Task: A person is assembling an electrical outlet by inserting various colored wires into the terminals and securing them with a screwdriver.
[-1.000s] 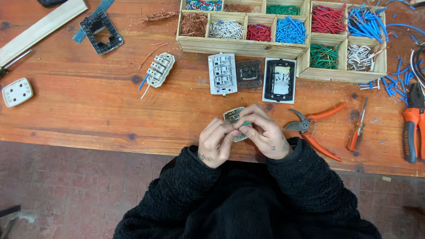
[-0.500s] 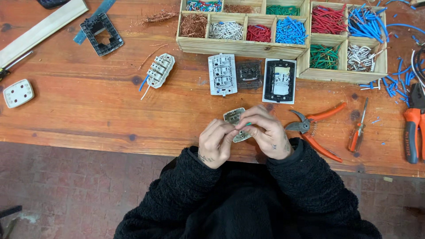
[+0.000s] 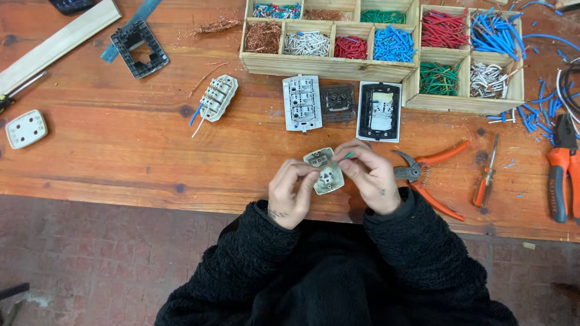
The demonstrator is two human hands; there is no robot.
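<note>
i see the left hand [image 3: 292, 194] cradling a small pale socket module [image 3: 324, 171] just above the near edge of the desk [image 3: 121, 151], fingers curled shut around its lower side so it stays steady. the right hand [image 3: 371, 178] pinches a short green wire [image 3: 348, 155] at the module's top corner. orange-handled cutters [image 3: 426, 172] lie just beside the right hand, within easy reach.

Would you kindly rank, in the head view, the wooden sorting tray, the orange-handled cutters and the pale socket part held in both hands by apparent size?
1. wooden sorting tray
2. orange-handled cutters
3. pale socket part, partly covered by fingers
</note>
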